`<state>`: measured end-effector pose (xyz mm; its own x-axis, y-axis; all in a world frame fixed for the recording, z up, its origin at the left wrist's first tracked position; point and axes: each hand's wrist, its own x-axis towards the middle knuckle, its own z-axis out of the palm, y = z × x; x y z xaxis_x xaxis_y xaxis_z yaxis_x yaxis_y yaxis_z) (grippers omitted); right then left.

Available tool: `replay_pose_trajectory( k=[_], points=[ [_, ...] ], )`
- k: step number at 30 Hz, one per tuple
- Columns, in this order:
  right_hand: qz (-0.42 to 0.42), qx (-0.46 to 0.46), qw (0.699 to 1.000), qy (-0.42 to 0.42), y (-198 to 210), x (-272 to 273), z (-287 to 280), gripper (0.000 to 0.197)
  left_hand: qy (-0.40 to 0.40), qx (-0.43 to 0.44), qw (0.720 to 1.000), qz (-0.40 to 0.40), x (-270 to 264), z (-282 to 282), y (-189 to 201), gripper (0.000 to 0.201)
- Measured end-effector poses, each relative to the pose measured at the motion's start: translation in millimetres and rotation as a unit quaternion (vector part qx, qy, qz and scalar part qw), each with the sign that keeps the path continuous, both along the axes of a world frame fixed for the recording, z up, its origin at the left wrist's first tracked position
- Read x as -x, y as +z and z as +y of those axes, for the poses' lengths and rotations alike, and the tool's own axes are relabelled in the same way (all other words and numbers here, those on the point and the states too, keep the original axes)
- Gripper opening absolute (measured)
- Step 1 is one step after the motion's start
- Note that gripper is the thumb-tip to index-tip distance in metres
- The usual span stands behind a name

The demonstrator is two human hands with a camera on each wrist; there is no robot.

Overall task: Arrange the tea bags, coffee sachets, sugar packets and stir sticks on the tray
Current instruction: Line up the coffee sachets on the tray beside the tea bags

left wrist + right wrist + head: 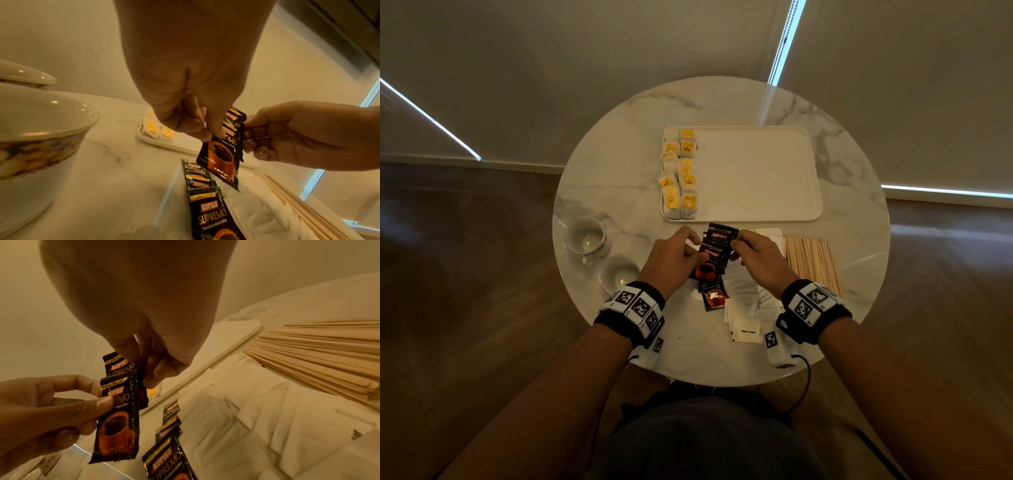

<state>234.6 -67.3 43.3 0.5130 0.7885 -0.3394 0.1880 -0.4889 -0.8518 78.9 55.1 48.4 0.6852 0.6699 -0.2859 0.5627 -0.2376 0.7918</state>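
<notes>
Two hands meet just above the near edge of the table: the left hand [671,255] pinches the front black foil coffee sachet [221,160] between thumb and fingers, and the right hand [755,255] pinches a second black sachet [121,365] that overlaps behind it, so both are lifted off the surface, hanging upright and touching. More black coffee sachets [712,294] lie in a loose overlapping line on the table below the hands. Judging by this, the coffee step is in hand: the pair looks ready to be squared up or separated and carried forward to the tray. The white rectangular tray [756,178] sits just beyond the hands, its left column already filled with white paper tea bags with yellow tags [679,174], the rest bare; the next move probably calls for laying the sachets flat in a column beside the tea without nudging those bags. White paper sugar packets [748,330] are spread under and to the right of the hands, and a fanned bundle of pale wooden stir sticks [813,263] lies further right, all off the tray. Two gold-rimmed porcelain cups [585,236] stand to the left on the round white marble table [619,137], well clear of the path to the tray.
</notes>
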Motion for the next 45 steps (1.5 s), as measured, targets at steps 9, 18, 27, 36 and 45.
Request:
replay_pose_trajectory(
  k=[9,18,27,36,45],
  points=[
    [-0.136,-0.02,0.991,-0.002,13,-8,26,0.016,0.011,-0.013,1.0,-0.014,-14,21,12,0.023],
    [-0.126,-0.034,0.991,0.029,26,-64,77,0.019,0.049,-0.005,0.998,-0.036,-62,68,23,0.027],
    [-0.119,-0.016,0.992,0.026,-3,-152,178,0.016,0.014,-0.147,0.989,0.023,-141,146,-2,0.023],
    [-0.164,0.057,0.98,0.094,-56,-203,250,0.02,-0.09,-0.331,0.923,0.174,-186,175,-53,0.031],
    [-0.129,0.017,0.99,0.052,-71,-203,258,0.038,-0.109,-0.366,0.903,0.196,-185,175,-66,0.027]
  ],
)
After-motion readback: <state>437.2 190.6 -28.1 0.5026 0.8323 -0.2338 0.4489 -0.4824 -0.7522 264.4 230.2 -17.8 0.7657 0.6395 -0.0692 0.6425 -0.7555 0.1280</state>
